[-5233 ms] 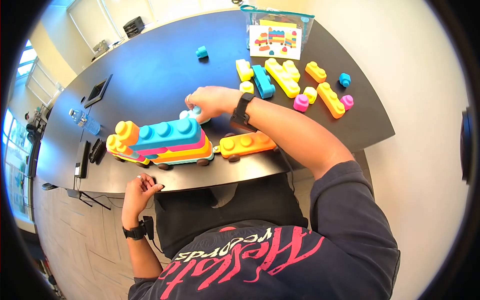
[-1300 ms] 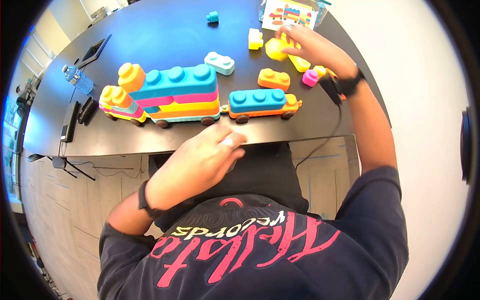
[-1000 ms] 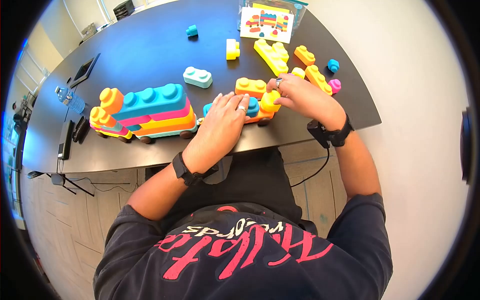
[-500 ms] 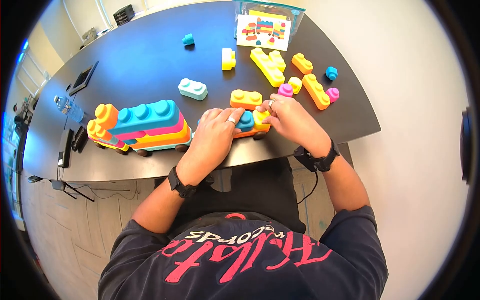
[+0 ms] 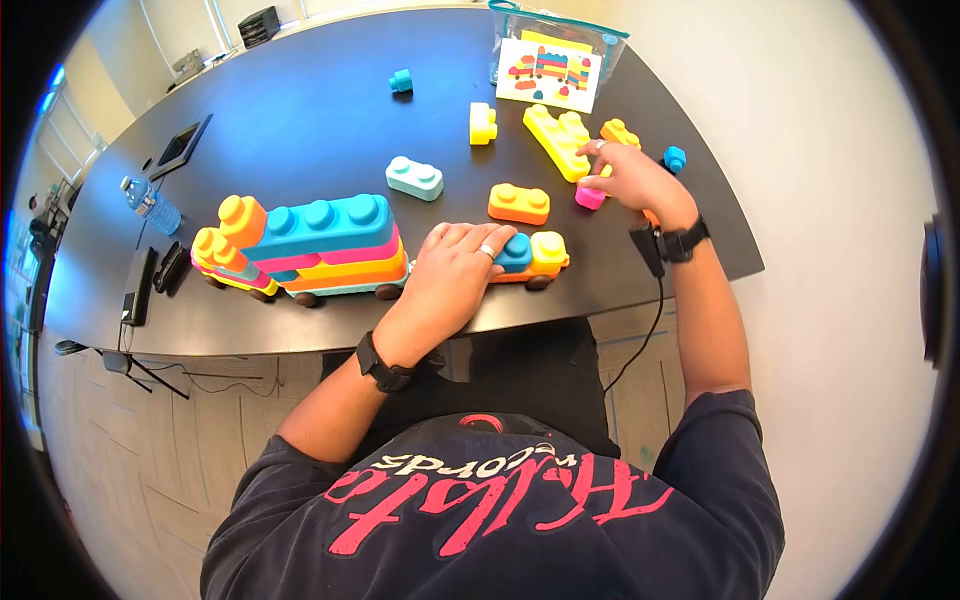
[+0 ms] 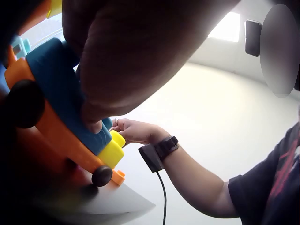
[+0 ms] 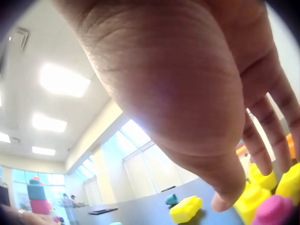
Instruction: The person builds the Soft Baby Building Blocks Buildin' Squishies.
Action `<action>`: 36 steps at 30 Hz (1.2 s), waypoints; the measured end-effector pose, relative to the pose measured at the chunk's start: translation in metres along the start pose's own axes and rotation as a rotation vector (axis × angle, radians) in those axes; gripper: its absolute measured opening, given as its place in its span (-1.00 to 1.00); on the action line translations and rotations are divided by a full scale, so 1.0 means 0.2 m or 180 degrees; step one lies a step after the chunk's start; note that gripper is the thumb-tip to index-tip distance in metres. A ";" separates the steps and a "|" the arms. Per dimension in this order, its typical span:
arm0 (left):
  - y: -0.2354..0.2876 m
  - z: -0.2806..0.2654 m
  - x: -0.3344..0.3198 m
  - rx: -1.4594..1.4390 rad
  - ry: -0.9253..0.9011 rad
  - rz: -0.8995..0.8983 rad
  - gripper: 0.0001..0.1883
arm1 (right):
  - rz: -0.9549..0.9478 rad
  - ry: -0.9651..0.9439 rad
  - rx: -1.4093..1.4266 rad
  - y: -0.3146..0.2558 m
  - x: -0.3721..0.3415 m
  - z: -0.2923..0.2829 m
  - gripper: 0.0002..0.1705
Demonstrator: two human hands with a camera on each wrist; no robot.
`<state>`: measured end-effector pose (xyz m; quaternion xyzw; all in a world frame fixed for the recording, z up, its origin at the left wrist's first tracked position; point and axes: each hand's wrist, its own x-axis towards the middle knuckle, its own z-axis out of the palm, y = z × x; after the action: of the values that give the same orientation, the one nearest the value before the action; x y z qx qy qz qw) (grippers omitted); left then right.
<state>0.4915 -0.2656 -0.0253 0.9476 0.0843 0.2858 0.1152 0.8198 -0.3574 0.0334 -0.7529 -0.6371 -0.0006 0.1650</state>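
My left hand (image 5: 450, 275) lies over the long blue block (image 5: 515, 254) on the orange wagon (image 6: 70, 140) and grips it; in the left wrist view, a digit is against the block's side. A small yellow block (image 5: 548, 252) sits on the wagon's right end beside the blue one. My right hand (image 5: 640, 185) is over the loose blocks at the right, fingers extended and thumb apart. Under and around it are yellow blocks (image 5: 550, 140) and a pink block (image 5: 590, 198). In the right wrist view, the thumb tip is beside a yellow block (image 7: 251, 201), with nothing held.
Left of the wagon stands a tall block train (image 5: 325, 250). An orange block (image 5: 518, 204), a pale blue block (image 5: 414, 178) and an upright yellow block (image 5: 482, 124) lie beyond. A clear pouch with a picture card (image 5: 550, 75) stands behind. A bottle (image 5: 150, 205) is far left.
My right hand put the small yellow block on the wagon's right end, pressed it, then moved away rightward to the loose blocks. My left hand has come to the blue block and stayed there.
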 end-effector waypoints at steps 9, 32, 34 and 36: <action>-0.01 0.03 -0.04 0.0327 0.0024 0.0043 -0.42 | 0.0308 -0.0629 0.0543 -0.15 0.13 -0.01 -0.32; 0.08 -0.08 -0.45 -0.0211 0.0449 -0.0987 -0.27 | -0.1163 -0.0158 0.0580 -0.79 -0.12 0.12 -0.51; 0.05 -0.05 -0.47 -0.0180 0.0416 -0.0898 -0.26 | -0.1142 -0.0132 0.0601 -0.81 -0.14 0.13 -0.50; 0.04 -0.04 -0.48 -0.0166 0.0380 -0.0789 -0.25 | -0.1099 -0.0100 0.0609 -0.80 -0.13 0.14 -0.49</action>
<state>0.4087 -0.2931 -0.0672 0.9079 0.2000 0.3274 0.1690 0.6554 -0.3546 0.0401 -0.6133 -0.7564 0.0434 0.2233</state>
